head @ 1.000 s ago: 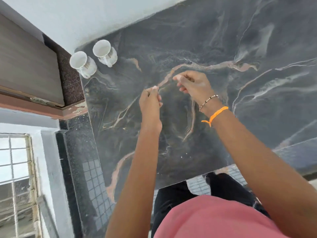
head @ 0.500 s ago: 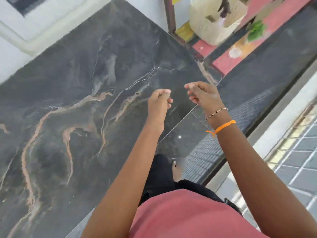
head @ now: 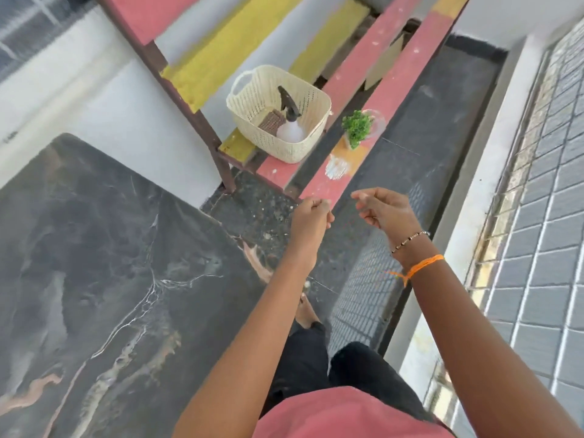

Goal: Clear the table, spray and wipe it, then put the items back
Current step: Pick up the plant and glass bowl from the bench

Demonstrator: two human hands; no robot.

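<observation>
Hovering past the dark marble tabletop, my left hand is fisted; whether it pinches anything, I cannot tell. My right hand hangs loosely curled, empty.

Pink shirt, black trousers, orange thread, beaded bracelet.

Both hands, the left hand and right hand, were held curled above the floor beyond the dark marble table. Farther off, a cream basket holding a spray bottle was seen on a painted bench beside a small green plant.
</observation>
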